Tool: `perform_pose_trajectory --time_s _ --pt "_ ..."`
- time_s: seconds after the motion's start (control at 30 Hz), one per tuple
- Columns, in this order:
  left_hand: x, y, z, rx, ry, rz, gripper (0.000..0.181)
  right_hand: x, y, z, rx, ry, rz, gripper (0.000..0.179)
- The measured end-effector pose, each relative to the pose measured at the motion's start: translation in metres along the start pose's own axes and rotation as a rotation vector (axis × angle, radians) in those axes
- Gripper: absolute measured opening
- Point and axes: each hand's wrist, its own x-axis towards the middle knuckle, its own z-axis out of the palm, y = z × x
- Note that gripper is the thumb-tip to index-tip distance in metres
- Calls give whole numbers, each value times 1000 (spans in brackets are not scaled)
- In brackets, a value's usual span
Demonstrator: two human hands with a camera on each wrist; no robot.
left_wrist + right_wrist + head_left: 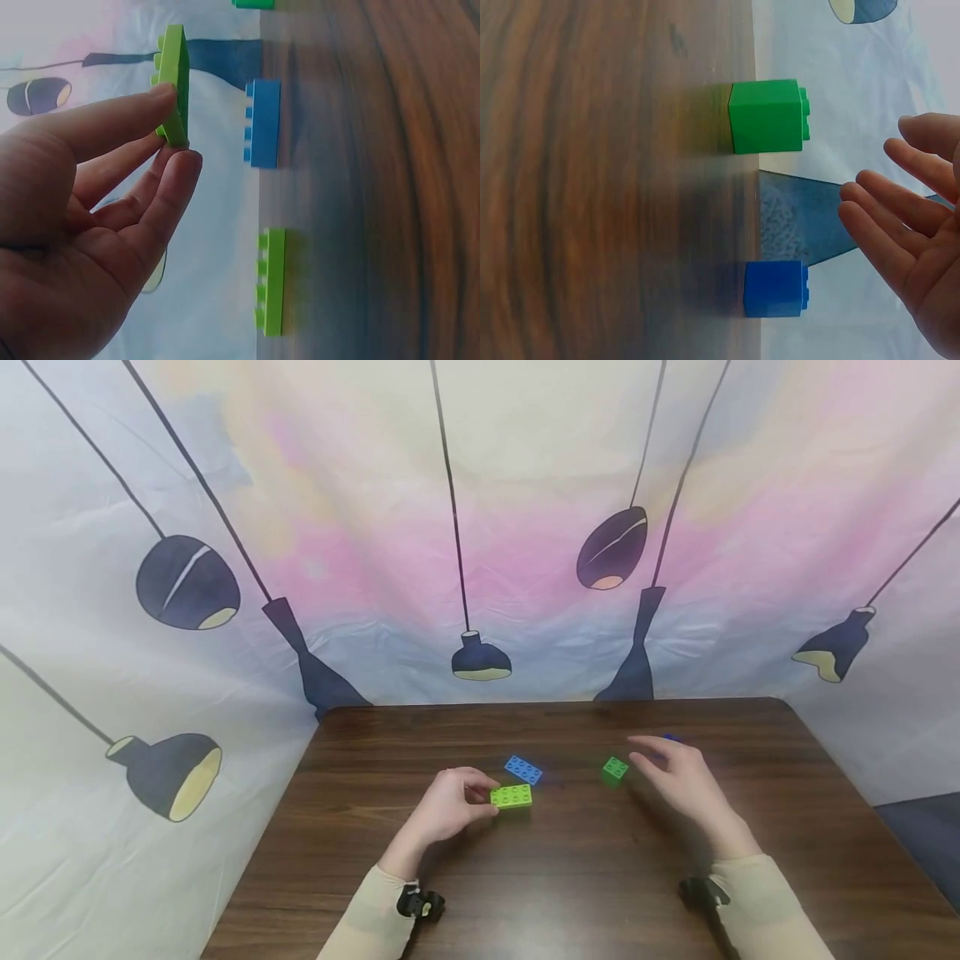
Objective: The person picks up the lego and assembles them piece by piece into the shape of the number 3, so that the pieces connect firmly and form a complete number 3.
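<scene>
My left hand (448, 806) pinches a lime-green toy brick (512, 796) by its end, between thumb and fingertips. In the left wrist view this lime-green brick (177, 82) is raised off the table. A second lime-green brick (271, 282) sits on the tabletop there, hidden in the head view. Just beyond the held brick lies a light-blue brick (523, 769), studs up. My right hand (686, 781) hovers with loosely extended fingers and nothing in them. A green square brick (615, 769) stands left of its fingertips, and a dark-blue brick (774, 289) sits close by, mostly behind the hand in the head view.
The bricks lie on a dark wood-grain table (555, 885). A cloth (375, 552) printed with hanging lamps rises behind its back edge and along the left side. Each wrist carries a small black camera (420, 903).
</scene>
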Motion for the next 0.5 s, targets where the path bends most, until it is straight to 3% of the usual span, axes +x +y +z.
perform_pose_trajectory --time_s 0.23,0.5 --pt "3 10 15 -8 -25 20 28 3 -6 5 17 -3 6 36" --pt "4 14 36 -74 -80 -14 29 2 -3 8 17 -54 32 38"
